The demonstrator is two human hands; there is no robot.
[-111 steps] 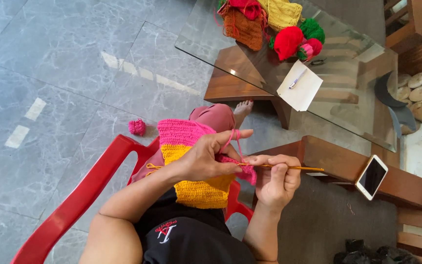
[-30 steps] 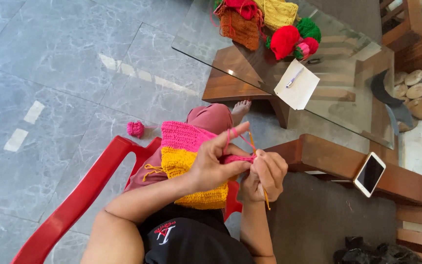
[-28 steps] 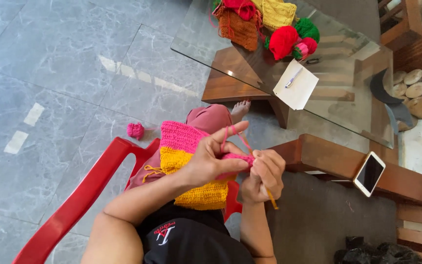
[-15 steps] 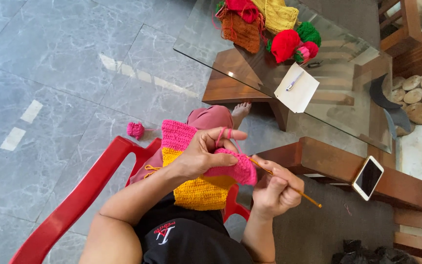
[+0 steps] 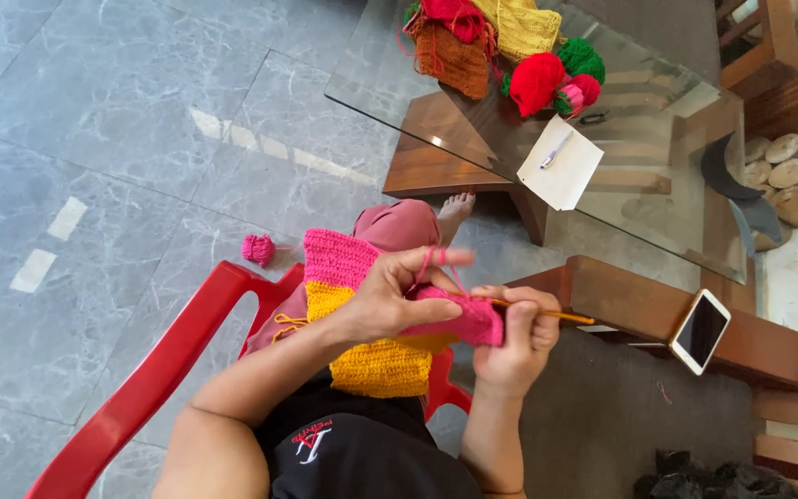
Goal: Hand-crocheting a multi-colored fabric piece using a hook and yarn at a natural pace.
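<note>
Work in hand: crochet on a pink-and-yellow panel at the centre of the frame, draped over the lap of a person seated in a red plastic chair.

Left hand: closed on the pink working edge, thumb beneath and fingers above; the index finger is raised with pink yarn looped over it.

Right hand: closed around an orange crochet hook, tip pointing left into the pink edge, shaft projecting to the right.

Progress, as a judgement: a yellow band and a pink band are complete; the current pink row is unfinished.

Supply: a small pink yarn ball lies on the floor at centre left. More yarn balls and crocheted pieces sit on the glass table, upper right.
</note>
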